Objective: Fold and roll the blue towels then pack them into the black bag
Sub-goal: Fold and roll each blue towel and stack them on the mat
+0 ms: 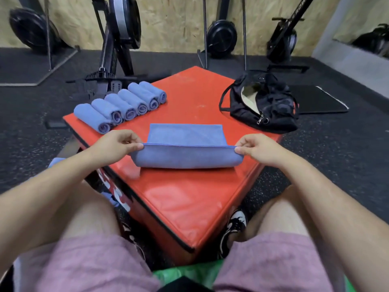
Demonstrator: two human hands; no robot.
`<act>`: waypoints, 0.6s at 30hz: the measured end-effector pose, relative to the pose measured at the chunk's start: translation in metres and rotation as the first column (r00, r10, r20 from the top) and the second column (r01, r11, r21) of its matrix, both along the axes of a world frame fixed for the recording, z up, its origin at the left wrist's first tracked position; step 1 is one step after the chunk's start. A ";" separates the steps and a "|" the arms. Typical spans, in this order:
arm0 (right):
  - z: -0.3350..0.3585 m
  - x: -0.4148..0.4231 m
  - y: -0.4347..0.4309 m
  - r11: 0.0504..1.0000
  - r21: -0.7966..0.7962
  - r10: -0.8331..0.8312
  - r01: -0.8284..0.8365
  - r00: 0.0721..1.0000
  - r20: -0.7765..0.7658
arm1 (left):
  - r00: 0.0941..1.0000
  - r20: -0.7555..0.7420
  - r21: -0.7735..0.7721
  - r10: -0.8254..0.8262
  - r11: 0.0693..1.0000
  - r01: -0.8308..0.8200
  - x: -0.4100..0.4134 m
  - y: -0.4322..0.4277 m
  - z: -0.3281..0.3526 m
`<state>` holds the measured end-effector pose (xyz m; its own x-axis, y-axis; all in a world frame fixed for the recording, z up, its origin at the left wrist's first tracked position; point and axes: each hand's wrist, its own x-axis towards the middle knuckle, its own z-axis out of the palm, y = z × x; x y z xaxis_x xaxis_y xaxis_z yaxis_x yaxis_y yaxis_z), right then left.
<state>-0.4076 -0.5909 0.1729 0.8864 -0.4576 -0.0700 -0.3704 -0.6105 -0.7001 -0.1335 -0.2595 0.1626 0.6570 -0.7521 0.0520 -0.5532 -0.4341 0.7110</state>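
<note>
A blue towel (185, 144) lies across the middle of the red padded box (185, 199), its near edge lifted and doubled over. My left hand (117, 144) pinches the towel's left corner and my right hand (256, 147) pinches its right corner, the edge stretched taut between them. Several rolled blue towels (120, 106) sit side by side in a row at the box's far left. The black bag (261, 104) rests on the far right corner of the box, unzipped, with its pale lining showing.
Rowing machines and their black flywheels (221, 36) stand against the wooden wall behind. A black mat (320, 100) lies on the dark rubber floor to the right of the bag. More blue cloth (56, 161) shows beneath my left forearm. My knees flank the box.
</note>
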 end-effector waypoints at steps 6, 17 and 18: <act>0.001 0.034 -0.018 0.995 -0.076 -0.058 0.060 0.998 0.023 | 0.996 -0.030 -0.055 0.088 0.994 -0.089 0.015 -0.029 0.008; -0.030 0.131 -0.072 0.967 -0.199 -0.165 0.158 0.986 -0.017 | 0.980 -0.018 0.046 0.199 0.979 -0.198 0.103 -0.108 -0.025; -0.034 0.138 -0.076 0.964 -0.208 -0.172 0.163 0.985 -0.025 | 0.980 -0.001 0.060 0.200 0.978 -0.199 0.108 -0.113 -0.030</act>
